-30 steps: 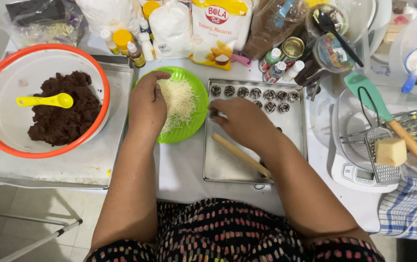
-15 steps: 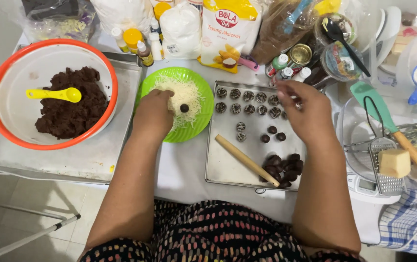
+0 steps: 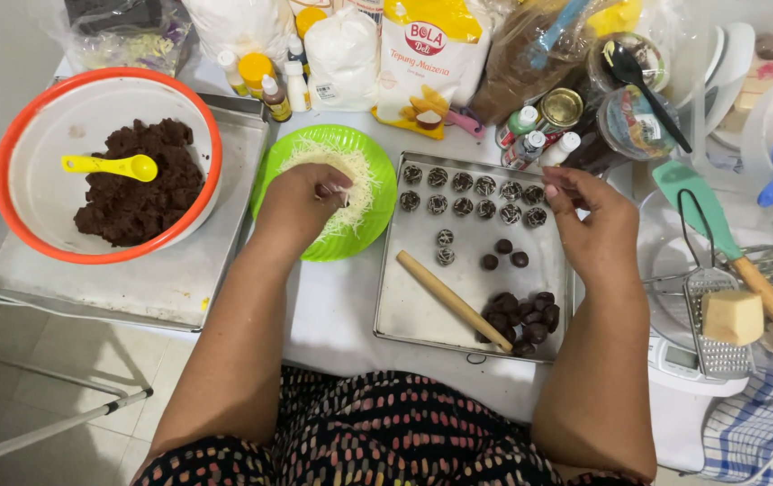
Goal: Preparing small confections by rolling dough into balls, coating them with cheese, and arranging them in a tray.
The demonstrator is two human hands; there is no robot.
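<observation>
Left hand (image 3: 301, 202) dips curled fingers into grated cheese in the green bowl (image 3: 283, 162) — what they grip is hidden. Right hand (image 3: 589, 220), fingertips pinched together, hovers over the metal tray (image 3: 422, 306) beside rows of coated chocolate balls (image 3: 472, 193).

Dull brushed metal on the baking tray (image 3: 422, 310), matt and faintly scuffed, and a pale, smooth wooden stick (image 3: 452, 300) lies across it. The chocolate balls (image 3: 521, 315) look dark and matt, the coated ones in the rows (image 3: 472, 193) rough with pale shreds. The green bowl (image 3: 375, 171) is glossy plastic, the grated cheese (image 3: 359, 184) in it fine and stringy under the left hand (image 3: 301, 202). The orange-rimmed bowl (image 3: 31, 238) is smooth plastic too, its dough (image 3: 139, 184) crumbly and matt, the yellow spoon (image 3: 107, 166) shiny. A larger metal tray (image 3: 161, 279) below looks worn. The grater (image 3: 715, 346) is perforated steel, the cheese block (image 3: 733, 315) waxy. Striped woven cloth (image 3: 755, 427) at the corner.
</observation>
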